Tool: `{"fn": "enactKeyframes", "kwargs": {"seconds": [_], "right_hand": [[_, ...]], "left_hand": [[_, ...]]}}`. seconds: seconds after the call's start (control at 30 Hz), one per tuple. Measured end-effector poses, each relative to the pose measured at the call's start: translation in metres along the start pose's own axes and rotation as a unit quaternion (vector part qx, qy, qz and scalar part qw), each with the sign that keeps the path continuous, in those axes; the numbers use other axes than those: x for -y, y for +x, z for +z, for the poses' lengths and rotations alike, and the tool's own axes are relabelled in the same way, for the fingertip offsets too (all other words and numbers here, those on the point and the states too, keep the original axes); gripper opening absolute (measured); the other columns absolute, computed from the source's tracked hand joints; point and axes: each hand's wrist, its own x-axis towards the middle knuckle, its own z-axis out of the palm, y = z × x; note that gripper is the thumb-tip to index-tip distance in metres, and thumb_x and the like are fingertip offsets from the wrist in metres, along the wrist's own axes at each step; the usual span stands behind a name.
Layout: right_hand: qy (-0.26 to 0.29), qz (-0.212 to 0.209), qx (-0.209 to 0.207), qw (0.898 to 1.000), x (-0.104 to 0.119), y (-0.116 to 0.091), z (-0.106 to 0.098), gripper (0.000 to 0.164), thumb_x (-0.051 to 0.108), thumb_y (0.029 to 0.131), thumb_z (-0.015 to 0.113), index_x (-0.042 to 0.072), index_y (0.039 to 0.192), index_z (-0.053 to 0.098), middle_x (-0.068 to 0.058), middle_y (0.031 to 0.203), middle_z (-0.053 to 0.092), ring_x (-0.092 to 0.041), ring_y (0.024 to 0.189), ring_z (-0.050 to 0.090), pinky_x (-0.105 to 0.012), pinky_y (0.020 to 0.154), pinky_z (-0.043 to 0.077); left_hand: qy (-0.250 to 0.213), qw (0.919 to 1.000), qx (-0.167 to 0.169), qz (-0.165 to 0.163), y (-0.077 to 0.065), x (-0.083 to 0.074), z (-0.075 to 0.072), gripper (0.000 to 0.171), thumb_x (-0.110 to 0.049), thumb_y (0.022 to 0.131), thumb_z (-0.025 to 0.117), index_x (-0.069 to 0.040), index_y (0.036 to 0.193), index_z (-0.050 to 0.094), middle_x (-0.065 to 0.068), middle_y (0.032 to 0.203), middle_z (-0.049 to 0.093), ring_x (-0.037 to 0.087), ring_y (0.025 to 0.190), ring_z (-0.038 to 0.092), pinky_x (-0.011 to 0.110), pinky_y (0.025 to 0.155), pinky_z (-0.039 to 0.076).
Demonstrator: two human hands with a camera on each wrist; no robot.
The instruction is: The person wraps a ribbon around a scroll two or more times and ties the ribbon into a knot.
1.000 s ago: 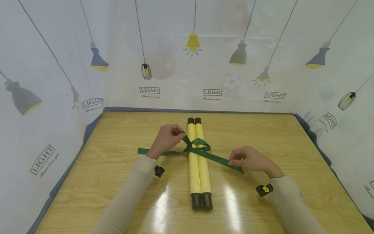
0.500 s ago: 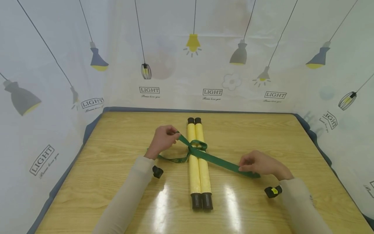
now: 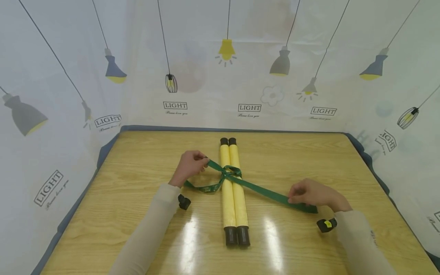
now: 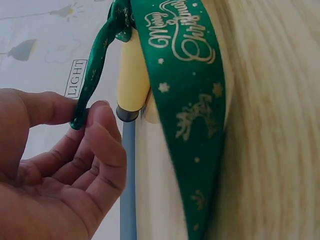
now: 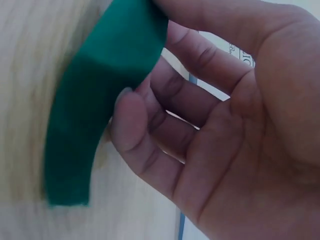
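Observation:
Two yellow sticks with black end caps (image 3: 235,206) lie side by side on the table, pointing away from me. Around their middle goes a green ribbon (image 3: 261,190), crossed in a knot (image 3: 225,174) with a loop over the right stick. My left hand (image 3: 188,165) pinches one ribbon strand between thumb and fingers, left of the sticks. In the left wrist view, another tail with gold lettering (image 4: 187,110) hangs beside that hand. My right hand (image 3: 314,194) pinches the long right strand, drawn out straight; its cut end (image 5: 70,170) dangles past the fingers in the right wrist view.
The wooden table (image 3: 144,152) has a blue-grey border at its back and sides. A pale curtain (image 3: 206,88) printed with hanging lamps closes it in behind and at both sides. Black wrist cameras (image 3: 326,225) sit below each hand.
My right hand has moved right and slightly toward me, drawing its strand out longer. The left hand has shifted a little left. The loop over the right stick has become smaller.

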Motion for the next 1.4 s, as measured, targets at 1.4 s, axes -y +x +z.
{"fn": "enactKeyframes", "kwargs": {"seconds": [1.4], "right_hand": [[-0.03,-0.066,-0.165,0.984,0.101,0.139,0.031,0.024,0.026,0.095,0.065,0.007,0.109,0.072,-0.002,0.094,0.067,-0.016,0.081,0.06,-0.032,0.071,0.05]], "left_hand": [[0.252,0.9186,0.139,0.271,-0.025,-0.028,0.048,0.011,-0.018,0.092,0.07,-0.012,0.099,0.076,-0.004,0.096,0.059,0.007,0.08,0.055,0.02,0.069,0.048]]}}
